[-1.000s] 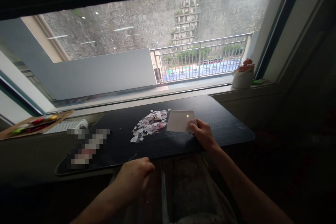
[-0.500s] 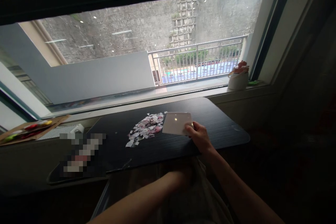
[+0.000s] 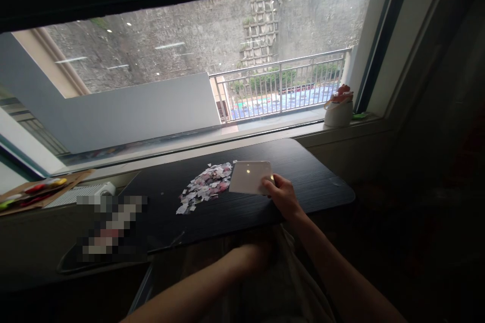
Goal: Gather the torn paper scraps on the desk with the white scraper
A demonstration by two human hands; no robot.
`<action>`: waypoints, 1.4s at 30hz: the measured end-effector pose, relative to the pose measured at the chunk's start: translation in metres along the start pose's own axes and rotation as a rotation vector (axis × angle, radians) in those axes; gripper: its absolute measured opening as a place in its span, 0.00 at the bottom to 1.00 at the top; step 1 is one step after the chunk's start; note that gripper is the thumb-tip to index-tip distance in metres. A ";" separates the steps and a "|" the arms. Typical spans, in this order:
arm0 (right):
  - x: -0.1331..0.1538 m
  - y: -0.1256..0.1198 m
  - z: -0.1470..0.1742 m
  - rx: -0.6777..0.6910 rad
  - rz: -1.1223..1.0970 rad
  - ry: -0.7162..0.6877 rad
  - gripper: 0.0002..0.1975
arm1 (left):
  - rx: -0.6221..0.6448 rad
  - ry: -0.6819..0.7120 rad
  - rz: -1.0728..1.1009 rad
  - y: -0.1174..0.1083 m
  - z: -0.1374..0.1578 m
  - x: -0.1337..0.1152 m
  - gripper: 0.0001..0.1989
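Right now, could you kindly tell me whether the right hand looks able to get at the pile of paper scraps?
Probably yes, with the pale flat piece: the right hand holds it right beside the pile of paper scraps, and nothing visible stands between. Its fingers, though, grip that piece.

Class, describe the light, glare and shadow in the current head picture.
Head view: daylight through the window, glare spots on the card, faint sheen on the table, left hand in deep shadow, a pixelated patch at the table's left end.

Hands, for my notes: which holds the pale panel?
The right hand, gripping the pale panel at its right edge; the left hand is apart, in shadow.
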State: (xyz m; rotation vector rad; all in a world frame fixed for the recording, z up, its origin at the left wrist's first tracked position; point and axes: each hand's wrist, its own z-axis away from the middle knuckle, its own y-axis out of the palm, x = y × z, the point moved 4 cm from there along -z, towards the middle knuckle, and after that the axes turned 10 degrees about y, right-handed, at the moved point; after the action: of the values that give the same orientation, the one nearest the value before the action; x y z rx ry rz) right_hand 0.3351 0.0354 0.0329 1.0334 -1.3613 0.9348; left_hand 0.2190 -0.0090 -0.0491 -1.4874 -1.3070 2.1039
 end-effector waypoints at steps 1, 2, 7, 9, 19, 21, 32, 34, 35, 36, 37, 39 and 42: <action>0.000 0.000 0.000 -0.003 0.000 0.000 0.09 | 0.036 -0.031 -0.030 -0.006 0.009 -0.006 0.05; 0.000 0.000 0.000 -0.006 0.001 0.001 0.09 | 0.056 -0.061 -0.058 -0.014 0.019 -0.012 0.05; 0.002 0.000 0.001 -0.008 0.009 0.014 0.10 | -0.133 -0.178 -0.013 -0.063 0.067 -0.040 0.08; 0.003 0.000 0.002 -0.004 0.017 0.017 0.10 | -0.258 -0.249 0.109 -0.080 0.086 -0.038 0.08; 0.003 -0.004 0.002 -0.028 0.066 0.031 0.12 | -0.394 -0.509 0.262 -0.104 0.161 0.006 0.12; 0.003 -0.005 0.002 -0.032 0.066 0.038 0.13 | -0.438 -0.503 0.291 -0.102 0.167 0.010 0.14; 0.001 -0.012 -0.001 -0.091 0.103 0.089 0.14 | -0.556 -0.467 0.121 -0.111 0.193 0.004 0.14; 0.000 -0.013 0.000 -0.100 0.110 0.092 0.14 | -0.617 -0.472 0.057 -0.119 0.195 0.001 0.14; -0.001 -0.014 -0.001 -0.104 0.108 0.092 0.15 | -0.648 -0.453 0.014 -0.124 0.195 -0.001 0.13; -0.001 -0.015 -0.001 -0.110 0.105 0.088 0.15 | -0.685 -0.421 -0.035 -0.130 0.193 -0.001 0.12; -0.001 -0.016 -0.002 -0.119 0.100 0.079 0.15 | -0.726 -0.379 -0.085 -0.137 0.192 0.000 0.12; 0.001 -0.017 -0.005 -0.133 0.098 0.050 0.15 | -0.828 -0.299 -0.183 -0.152 0.188 0.008 0.12; 0.006 -0.007 -0.011 -0.064 0.135 0.005 0.15 | -1.014 -0.263 -0.347 -0.174 0.183 0.034 0.12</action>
State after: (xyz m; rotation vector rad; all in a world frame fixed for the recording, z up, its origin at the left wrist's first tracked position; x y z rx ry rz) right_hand 0.3451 0.0434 0.0392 0.8986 -1.4614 0.9866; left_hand 0.0001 0.0165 0.0784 -1.0943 -2.7413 1.4599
